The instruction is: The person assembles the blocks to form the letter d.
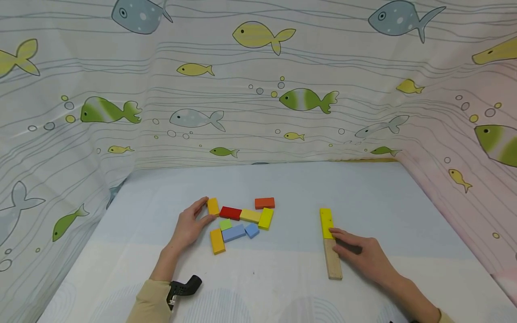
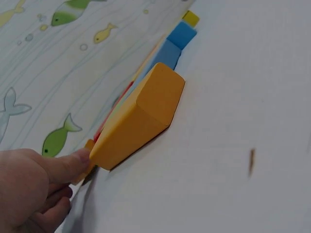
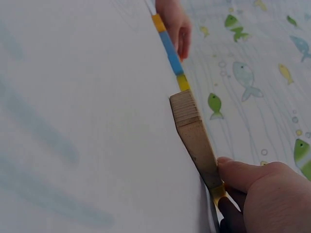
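Note:
In the head view my left hand (image 1: 190, 228) pinches an orange block (image 1: 213, 207) between thumb and fingers, at the left end of a group of blocks. Beside it lie a dark red block (image 1: 230, 213), a pale yellow block (image 1: 250, 216) and a bright yellow block (image 1: 265, 219). Nearer stand a small green block (image 1: 225, 224), a long blue block (image 1: 234, 233) and another orange block (image 1: 217, 241), which looms large in the left wrist view. My right hand (image 1: 369, 258) touches the right side of a yellow block (image 1: 326, 223) and a plain wooden block (image 1: 333, 259), laid end to end.
A small blue block (image 1: 252, 230) sits right of the long blue one. Behind the row lies an orange-red block (image 1: 264, 203). A fish-patterned curtain (image 1: 242, 89) stands around the back and sides of the pale table (image 1: 282, 278). A black strap mount (image 1: 187, 285) is on my left wrist.

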`<state>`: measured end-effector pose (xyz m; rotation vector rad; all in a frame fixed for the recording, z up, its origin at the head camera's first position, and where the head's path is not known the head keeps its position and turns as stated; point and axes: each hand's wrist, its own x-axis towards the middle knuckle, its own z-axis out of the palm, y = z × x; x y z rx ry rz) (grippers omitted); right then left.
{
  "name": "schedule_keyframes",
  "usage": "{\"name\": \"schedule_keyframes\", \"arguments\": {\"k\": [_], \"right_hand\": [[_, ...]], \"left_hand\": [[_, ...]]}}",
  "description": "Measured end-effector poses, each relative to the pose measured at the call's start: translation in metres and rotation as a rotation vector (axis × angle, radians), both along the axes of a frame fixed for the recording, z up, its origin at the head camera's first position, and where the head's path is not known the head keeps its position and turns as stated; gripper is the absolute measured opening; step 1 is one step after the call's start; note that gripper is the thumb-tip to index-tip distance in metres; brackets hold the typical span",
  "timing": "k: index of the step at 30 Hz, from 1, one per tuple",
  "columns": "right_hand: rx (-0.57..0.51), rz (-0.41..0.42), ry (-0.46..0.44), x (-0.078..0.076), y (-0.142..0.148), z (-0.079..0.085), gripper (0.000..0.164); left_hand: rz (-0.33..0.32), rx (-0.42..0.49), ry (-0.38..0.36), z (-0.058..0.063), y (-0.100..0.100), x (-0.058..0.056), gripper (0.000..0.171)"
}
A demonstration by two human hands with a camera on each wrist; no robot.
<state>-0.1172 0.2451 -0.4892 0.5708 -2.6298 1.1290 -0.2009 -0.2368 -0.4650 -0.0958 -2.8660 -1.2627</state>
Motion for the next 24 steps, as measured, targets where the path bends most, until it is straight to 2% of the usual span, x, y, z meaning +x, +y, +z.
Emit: {"name": "schedule_keyframes", "arguments": {"k": [6,18,24], "right_hand": [[-0.036,0.017,0.018,-0.0003,-0.0003,-0.0002,0.04],[-0.03,0.011,0.004,0.0005,-0.0012,0.0014,0.039],[-0.031,0.015,0.003,0.0003,-0.0014,0.002,0.039]], "left_hand": [[0.01,0.012,0.002,0.0005,0.0003,-0.0008,0.068],[0.047,0.04,0.006,0.0029,-0.0005,-0.0003,0.07],[0.037,0.074,0.021,0.0063,0.0062,0.0015,0.071]]}}
